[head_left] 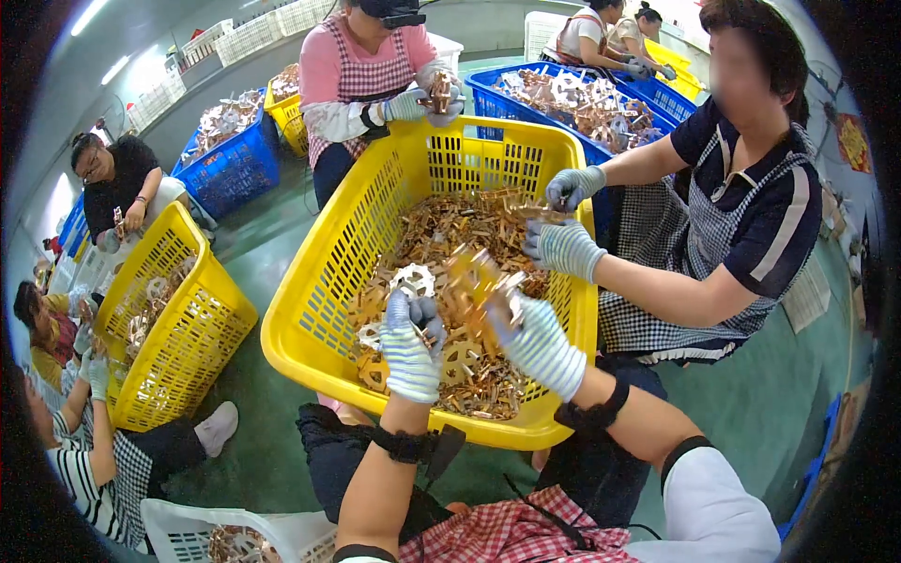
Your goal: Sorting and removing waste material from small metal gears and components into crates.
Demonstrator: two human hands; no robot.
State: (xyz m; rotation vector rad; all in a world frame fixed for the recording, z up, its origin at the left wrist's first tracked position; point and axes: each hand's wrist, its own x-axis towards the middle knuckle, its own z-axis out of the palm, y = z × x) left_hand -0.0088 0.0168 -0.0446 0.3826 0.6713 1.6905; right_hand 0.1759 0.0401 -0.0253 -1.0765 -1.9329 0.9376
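Note:
My left hand (413, 347), in a striped grey-tipped glove, is over the near side of a yellow basket (324, 253). Its fingers are curled, and a silver round metal piece with cut-outs (413, 279) shows at the fingertips. To its right, my right hand (542, 345), gloved the same way, is closed on copper-coloured metal parts (479, 286); motion smears them, so their exact shape is unclear. Below both hands lies a heap of small copper-coloured metal pieces (450, 225). Brassy round plates (460, 361) lie among them near my left hand.
At the basket's right, a co-worker's gloved hands (568, 246) hold metal parts over the heap. Another person's gloved hands (439, 98) are above its far rim. Blue baskets (230, 178), another yellow basket (188, 338) and a white basket (178, 525) stand around.

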